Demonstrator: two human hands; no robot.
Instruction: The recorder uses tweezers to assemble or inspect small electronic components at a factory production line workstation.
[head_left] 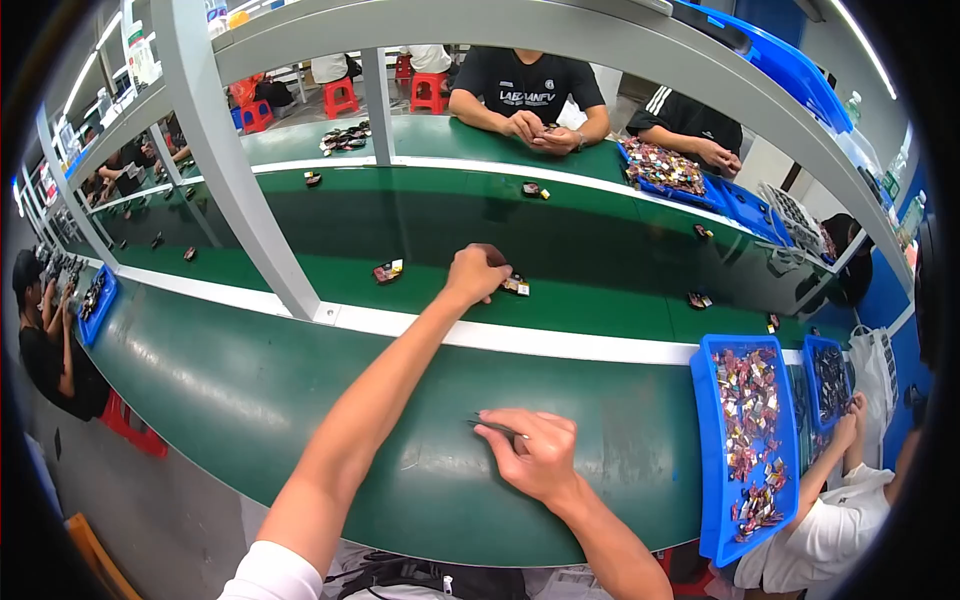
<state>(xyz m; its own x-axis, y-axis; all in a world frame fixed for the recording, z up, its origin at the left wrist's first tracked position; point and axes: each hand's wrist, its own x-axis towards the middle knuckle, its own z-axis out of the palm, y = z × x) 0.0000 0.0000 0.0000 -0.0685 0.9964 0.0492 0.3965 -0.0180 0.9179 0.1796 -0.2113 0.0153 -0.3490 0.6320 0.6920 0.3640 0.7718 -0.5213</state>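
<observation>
My left hand [478, 273] reaches over the white rail onto the green conveyor belt. Its fingers are closed at a small black part [516, 285] with a pale label; the fingertips partly hide it. Lower down, above the green worktop [420, 400], my right hand [535, 450] pinches a pair of thin dark tweezers [482, 421], tips pointing left. Another small part [388, 271], black and reddish with a white and yellow label, lies on the belt left of my left hand.
A blue tray [708, 450] of many small reddish parts stands right of my right hand. Beyond it is a blue bin [826, 385] beside a co-worker. A grey upright post [240, 170] rises left of my arm. Co-workers sit across the belt, near another filled tray [665, 170].
</observation>
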